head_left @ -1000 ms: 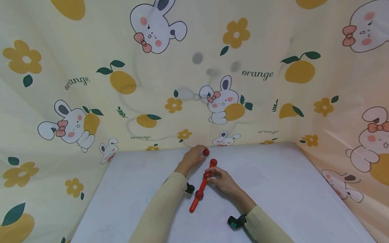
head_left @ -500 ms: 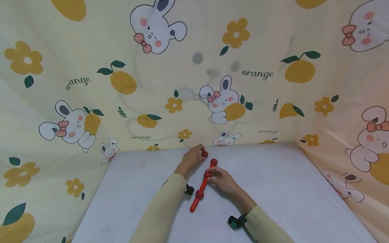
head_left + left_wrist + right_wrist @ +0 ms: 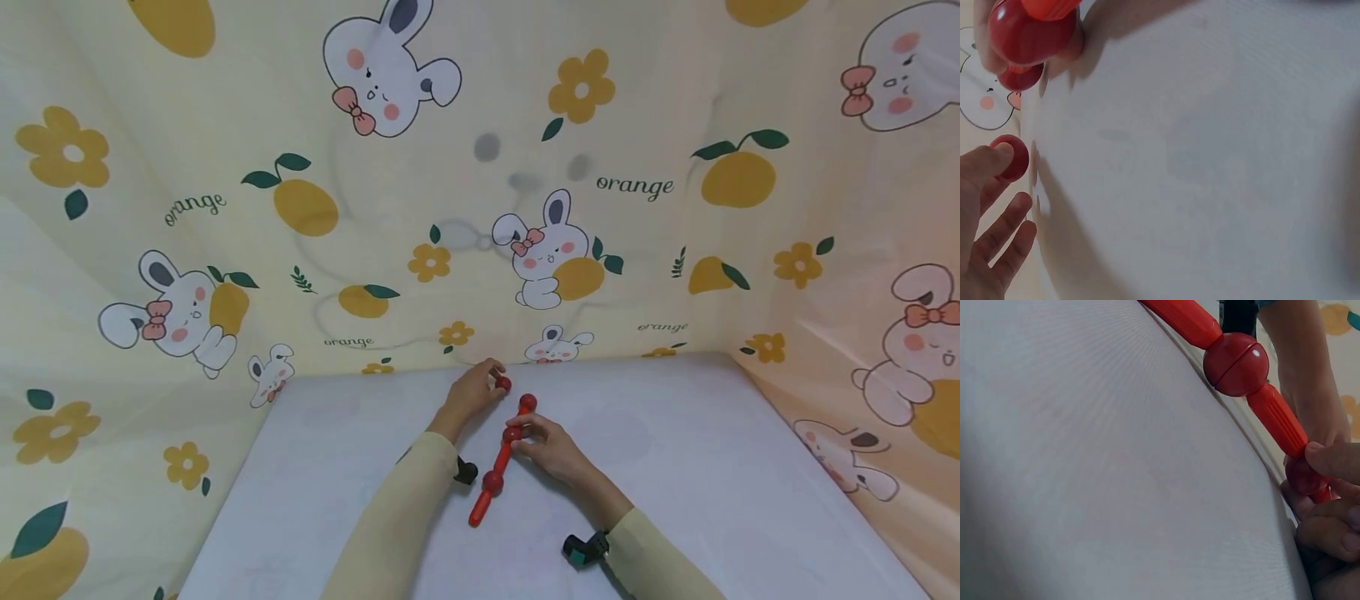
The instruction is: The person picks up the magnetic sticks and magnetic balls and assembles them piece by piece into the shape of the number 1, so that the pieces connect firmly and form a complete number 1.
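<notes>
My left hand (image 3: 471,395) pinches a small dark red ball (image 3: 1014,159) between thumb and finger, its other fingers spread, near the back of the table. Just to the right, a red stick (image 3: 501,458) made of orange-red ribbed rods and dark red balls slants across the white surface. My right hand (image 3: 551,446) pinches one of its middle balls (image 3: 1304,476) between thumb and fingers. A larger ball with a seam (image 3: 1236,364) joins two rods lower on the stick. The stick's far end ball (image 3: 528,402) lies close to the ball in my left hand.
The white table (image 3: 660,467) ends at a hanging cloth (image 3: 420,183) printed with rabbits and oranges, which rises behind and along the sides. Black wrist cameras (image 3: 585,550) sit on both sleeves.
My left hand has drawn its ball slightly left and down, a little toward me. The right hand and the stick have stayed almost in place.
</notes>
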`<act>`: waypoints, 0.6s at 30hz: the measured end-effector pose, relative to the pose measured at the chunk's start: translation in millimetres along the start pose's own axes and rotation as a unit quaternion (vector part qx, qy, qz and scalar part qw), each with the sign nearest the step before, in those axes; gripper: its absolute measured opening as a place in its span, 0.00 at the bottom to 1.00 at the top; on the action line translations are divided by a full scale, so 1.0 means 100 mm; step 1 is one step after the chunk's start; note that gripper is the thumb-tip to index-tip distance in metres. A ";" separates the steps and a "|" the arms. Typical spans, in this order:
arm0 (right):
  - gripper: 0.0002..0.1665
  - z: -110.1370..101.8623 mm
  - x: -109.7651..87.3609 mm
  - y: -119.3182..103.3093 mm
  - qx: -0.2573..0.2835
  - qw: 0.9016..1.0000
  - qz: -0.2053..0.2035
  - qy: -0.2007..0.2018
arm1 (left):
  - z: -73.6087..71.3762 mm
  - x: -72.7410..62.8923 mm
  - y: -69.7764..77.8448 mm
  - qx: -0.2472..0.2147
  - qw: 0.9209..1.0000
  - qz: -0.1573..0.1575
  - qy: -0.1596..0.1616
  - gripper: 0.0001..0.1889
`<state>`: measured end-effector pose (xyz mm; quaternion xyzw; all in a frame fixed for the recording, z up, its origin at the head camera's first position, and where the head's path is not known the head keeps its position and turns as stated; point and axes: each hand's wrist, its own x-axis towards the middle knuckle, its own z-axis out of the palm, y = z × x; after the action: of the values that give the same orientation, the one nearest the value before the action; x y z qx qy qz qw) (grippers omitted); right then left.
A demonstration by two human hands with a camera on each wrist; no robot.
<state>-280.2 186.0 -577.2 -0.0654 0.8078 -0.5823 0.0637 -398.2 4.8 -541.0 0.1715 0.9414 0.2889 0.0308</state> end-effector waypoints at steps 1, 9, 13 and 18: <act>0.20 0.00 0.00 0.00 0.000 1.000 0.000 0.000 | 0.00 -0.01 -0.02 -0.005 1.000 -0.003 0.000 0.21; 0.19 0.03 0.02 0.01 -0.013 1.000 0.010 0.009 | -0.07 -0.07 -0.20 -0.045 0.999 -0.022 0.004 0.20; 0.19 0.04 0.01 0.00 -0.015 1.000 0.012 0.008 | -0.09 -0.11 -0.30 -0.063 0.998 -0.026 0.004 0.19; 0.20 0.03 0.01 0.00 -0.013 1.000 0.017 0.007 | -0.13 -0.21 -0.40 -0.081 0.996 -0.020 0.008 0.18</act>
<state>-280.3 182.6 -578.1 -0.0484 0.8166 -0.5714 0.0665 -392.9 -40.6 -553.1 0.1470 0.9183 0.3651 0.0430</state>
